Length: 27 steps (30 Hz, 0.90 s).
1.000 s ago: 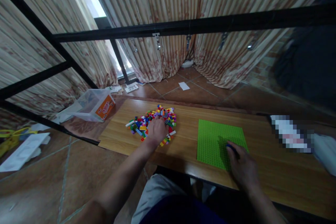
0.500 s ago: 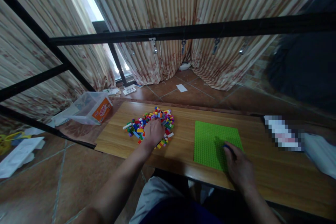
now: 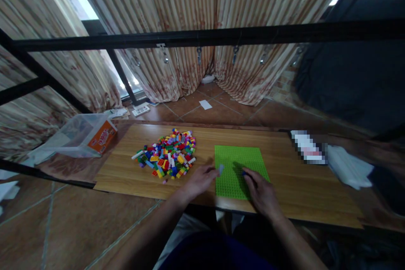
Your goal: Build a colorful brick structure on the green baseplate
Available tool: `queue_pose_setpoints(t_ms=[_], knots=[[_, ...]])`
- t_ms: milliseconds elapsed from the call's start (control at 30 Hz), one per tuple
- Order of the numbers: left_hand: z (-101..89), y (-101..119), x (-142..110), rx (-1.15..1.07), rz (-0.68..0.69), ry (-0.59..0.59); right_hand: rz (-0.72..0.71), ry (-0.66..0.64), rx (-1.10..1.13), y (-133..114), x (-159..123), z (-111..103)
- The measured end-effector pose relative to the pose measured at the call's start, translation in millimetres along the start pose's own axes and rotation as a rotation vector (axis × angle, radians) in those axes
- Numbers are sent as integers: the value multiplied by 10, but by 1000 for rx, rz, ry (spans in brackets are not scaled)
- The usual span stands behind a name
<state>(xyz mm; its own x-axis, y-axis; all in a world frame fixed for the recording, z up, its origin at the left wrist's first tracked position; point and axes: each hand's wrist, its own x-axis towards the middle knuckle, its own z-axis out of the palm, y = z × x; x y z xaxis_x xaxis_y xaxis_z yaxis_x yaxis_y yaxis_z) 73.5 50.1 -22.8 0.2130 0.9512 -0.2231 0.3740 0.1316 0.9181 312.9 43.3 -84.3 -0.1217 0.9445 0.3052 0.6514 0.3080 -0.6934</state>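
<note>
Between the fingertips of my left hand (image 3: 202, 178) is a small pale grey building brick (image 3: 221, 168), held over the left edge of a green studded baseplate (image 3: 229, 183). My right hand (image 3: 259, 189) pinches a dark blue brick (image 3: 244, 173) above the right half of the plate; fingers hide most of that brick. The plate lies flat on the wooden table (image 3: 202, 137). To its left spreads a pile of loose bricks (image 3: 171, 156) in many colours, apart from both hands.
A clear plastic box (image 3: 79, 135) with an orange label stands beyond the table's left end. A blurred-out phone-like object (image 3: 308, 147) and a white packet (image 3: 348, 166) lie at the right. A black metal rail (image 3: 202, 38) crosses in front of the curtains. Part of another person's arm (image 3: 360, 149) shows at far right.
My left hand has left the brick pile and moved right to the plate's edge, with a pale grey brick in its fingers. My right hand still holds the blue brick. The view has turned right.
</note>
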Motion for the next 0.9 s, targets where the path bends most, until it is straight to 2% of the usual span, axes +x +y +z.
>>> queue_pose_setpoints(t_ms=[100,200,267,367,467,633,800,900], knots=[[-34,-114,-30,-106,-50,5,17,-12,14,-25,-17,4],[-62,-221,-141,-142,-78,47,95,47,5,-99,19,0],[-74,-284,-235,-163,-85,82,97,84,-11,-222,73,40],[-121,-345,-367,-169,-83,121,13,79,-44,-507,205,228],[-232,-370,-473,-143,-81,133,-2,-15,-94,-792,400,549],[-485,-409,-606,-93,-67,147,11,-98,-34,-1034,725,1033],[-677,-470,-667,-109,-12,115,-58,-190,42,-1049,902,1130],[-751,-518,-677,-113,3,104,-37,-141,31,-1011,1113,1147]])
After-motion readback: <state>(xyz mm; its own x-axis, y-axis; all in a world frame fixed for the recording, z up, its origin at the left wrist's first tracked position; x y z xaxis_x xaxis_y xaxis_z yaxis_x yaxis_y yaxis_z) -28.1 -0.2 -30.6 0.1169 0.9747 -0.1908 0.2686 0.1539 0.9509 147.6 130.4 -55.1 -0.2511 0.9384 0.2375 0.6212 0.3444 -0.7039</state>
